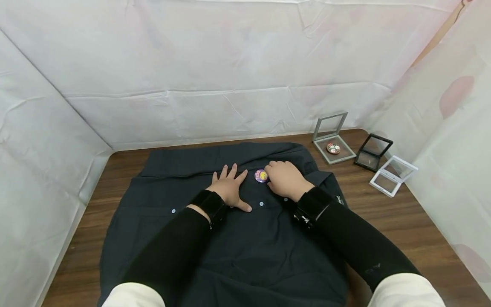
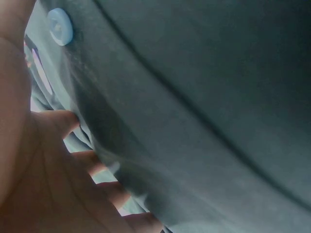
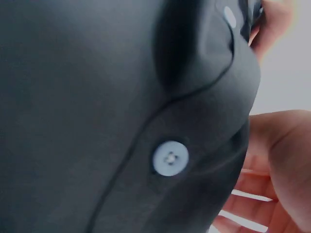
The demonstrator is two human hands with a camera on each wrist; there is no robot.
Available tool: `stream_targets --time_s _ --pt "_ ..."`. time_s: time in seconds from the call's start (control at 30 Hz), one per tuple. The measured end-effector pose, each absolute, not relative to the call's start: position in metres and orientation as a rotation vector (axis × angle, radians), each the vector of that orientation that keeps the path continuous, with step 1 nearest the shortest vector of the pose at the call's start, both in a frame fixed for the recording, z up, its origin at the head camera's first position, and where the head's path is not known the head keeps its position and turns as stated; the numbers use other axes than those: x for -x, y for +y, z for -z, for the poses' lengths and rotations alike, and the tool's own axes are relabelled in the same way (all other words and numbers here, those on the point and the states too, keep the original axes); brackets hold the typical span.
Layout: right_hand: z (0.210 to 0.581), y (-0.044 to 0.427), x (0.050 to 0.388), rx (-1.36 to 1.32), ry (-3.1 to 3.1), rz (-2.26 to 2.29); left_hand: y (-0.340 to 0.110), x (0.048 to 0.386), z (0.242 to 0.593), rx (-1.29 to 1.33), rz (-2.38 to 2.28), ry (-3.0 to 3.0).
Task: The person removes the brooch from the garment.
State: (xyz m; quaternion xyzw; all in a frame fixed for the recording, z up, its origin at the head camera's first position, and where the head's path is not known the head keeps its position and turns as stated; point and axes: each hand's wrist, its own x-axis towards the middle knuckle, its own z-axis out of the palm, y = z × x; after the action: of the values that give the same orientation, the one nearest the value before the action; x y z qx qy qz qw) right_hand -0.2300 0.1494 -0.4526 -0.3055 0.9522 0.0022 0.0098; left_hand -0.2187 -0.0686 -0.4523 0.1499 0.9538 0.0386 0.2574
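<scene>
Lying face up on a dark shirt (image 1: 145,243), toward the far edge of the wooden tabletop (image 1: 368,213) and right of its middle, a purple-and-yellow badge (image 1: 261,175) meets the fingers of the right hand (image 1: 287,180) at its right side. Those fingers are bent, but their tips are hidden, so I cannot tell whether they pinch the badge, grasp cloth or merely touch; such closeness would suit steadying its rim. Just left of the badge, the left hand (image 1: 229,190) rests splayed on the shirt, gripping nothing, probably to hold the fabric flat and taut. A pale button (image 1: 261,204) sits just nearer than the badge. Farther out, by the tabletop's far right corner, a grey case (image 1: 342,160) stands open with a second badge (image 1: 333,148) on its base; a black case (image 1: 368,160) and a white case (image 1: 391,175) follow along the right edge, presumably set aside to leave the shirt room.
</scene>
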Motion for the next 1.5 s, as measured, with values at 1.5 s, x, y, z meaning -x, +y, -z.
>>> stream_targets --time_s 1.5 --pt "0.442 0.143 0.267 1.071 2.765 0.613 -0.068 0.22 0.457 -0.385 -0.072 2.576"
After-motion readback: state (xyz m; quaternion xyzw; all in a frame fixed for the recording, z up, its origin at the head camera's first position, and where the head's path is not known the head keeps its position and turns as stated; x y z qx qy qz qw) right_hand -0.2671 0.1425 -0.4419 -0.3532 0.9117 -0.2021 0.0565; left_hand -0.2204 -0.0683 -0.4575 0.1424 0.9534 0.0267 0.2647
